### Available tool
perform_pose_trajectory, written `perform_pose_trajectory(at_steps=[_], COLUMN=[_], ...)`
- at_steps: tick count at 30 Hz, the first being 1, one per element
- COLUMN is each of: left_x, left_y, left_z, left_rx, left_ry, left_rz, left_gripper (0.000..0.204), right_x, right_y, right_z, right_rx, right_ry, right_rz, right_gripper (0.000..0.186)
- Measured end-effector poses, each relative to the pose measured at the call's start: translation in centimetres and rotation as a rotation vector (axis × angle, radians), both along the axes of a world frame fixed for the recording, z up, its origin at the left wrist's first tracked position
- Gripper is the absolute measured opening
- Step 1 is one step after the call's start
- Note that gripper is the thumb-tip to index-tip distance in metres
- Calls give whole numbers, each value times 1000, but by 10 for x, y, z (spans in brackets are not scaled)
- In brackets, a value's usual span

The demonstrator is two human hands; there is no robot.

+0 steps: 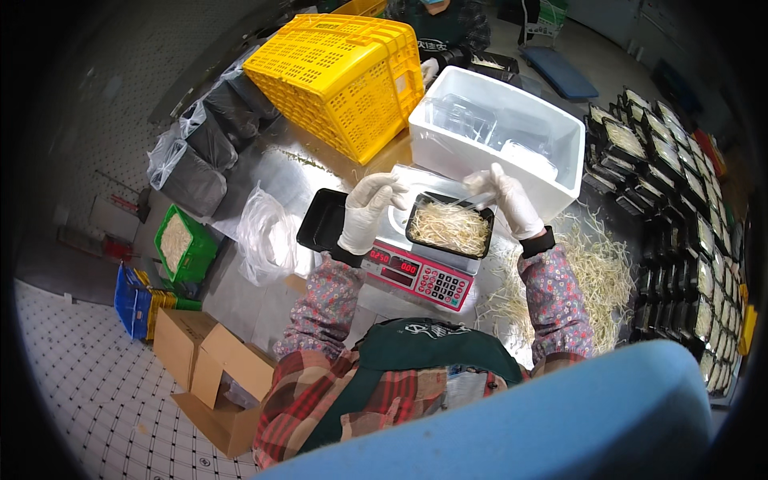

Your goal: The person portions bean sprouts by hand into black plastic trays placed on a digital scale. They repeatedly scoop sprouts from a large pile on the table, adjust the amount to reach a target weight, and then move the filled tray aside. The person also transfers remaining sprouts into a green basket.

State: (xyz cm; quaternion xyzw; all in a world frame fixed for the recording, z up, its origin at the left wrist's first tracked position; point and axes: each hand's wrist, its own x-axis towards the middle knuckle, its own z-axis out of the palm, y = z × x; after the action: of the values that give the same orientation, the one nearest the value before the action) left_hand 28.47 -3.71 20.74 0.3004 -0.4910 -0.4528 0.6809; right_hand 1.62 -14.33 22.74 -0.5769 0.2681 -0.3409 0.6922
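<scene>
A black tray of bean sprouts [450,227] rests on the plate of a red digital scale [418,274] in front of me. My right hand [514,205], in a white glove, is raised over the tray's right far corner, its fingers pinched on a thin clear plastic lid [474,202] that is hard to make out. My left hand [366,214], also gloved, hovers left of the tray with fingers curled together; whether they grip the clear plastic cannot be seen. Beside it lies a second black tray [314,221].
A white foam box [571,128] holding clear lids and a yellow crate [344,88] stand beyond. Loose sprouts [596,268] are heaped at right, near stacked filled trays [680,192]. A clear bag [264,236] lies left. Across the table, a co-worker's gloved hand [430,70] shows.
</scene>
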Motion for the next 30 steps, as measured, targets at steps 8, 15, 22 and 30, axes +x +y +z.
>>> perform_pose_trajectory(at_steps=[8,15,22,30], left_x=[-11,-6,-29,-11], left_y=[3,6,9,-7], left_z=[21,7,15,-53], left_rx=[-211,-81,313,530], left_ry=[-221,-165,-22,-252], left_rz=[-177,-437,-390,-129], left_gripper=[14,9,40,28], right_x=[-25,-40,-31,-23], right_y=[16,31,51,61], right_z=[-8,-5,-44,-95], right_rx=[239,221,182,-497], right_ry=[-18,-112,-27,353], right_rz=[281,355,-8,-501], right_gripper=[67,82,27,19])
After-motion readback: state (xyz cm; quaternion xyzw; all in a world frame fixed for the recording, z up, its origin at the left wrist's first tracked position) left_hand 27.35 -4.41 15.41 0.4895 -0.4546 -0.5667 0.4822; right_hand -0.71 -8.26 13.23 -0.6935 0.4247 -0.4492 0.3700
